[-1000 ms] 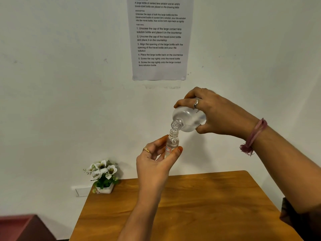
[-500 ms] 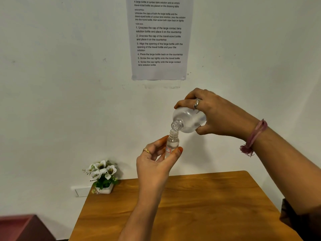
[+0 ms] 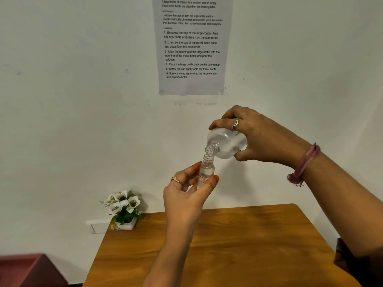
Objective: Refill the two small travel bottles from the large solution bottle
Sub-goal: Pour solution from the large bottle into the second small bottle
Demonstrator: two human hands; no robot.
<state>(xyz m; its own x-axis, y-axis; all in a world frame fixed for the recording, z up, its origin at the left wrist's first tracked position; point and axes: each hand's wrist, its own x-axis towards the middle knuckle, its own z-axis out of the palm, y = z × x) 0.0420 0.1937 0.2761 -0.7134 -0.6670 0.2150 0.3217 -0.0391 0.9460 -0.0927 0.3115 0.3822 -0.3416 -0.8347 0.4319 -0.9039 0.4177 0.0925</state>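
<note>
- One travel bottle (image 3: 206, 171) is in view, uncapped and upright at frame centre, pinched between thumb and fingers of the left hand (image 3: 186, 195).
- Just above it, the large solution bottle (image 3: 226, 142) tilts mouth-down, gripped around its body by the right hand (image 3: 261, 137); the two mouths look nearly touching.
- Its fill level is hard to read, perhaps near the shoulder.
- Risk: overflow or a drifting mouth would spill solution onto the wooden table (image 3: 238, 245) below.

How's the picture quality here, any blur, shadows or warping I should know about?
Head view: sharp at the centre, where the notice reads clearly; the red box at lower left is soft; the clear large bottle washes out against the wall; soft shadows fall on the table; the wide lens stretches the right forearm.
</note>
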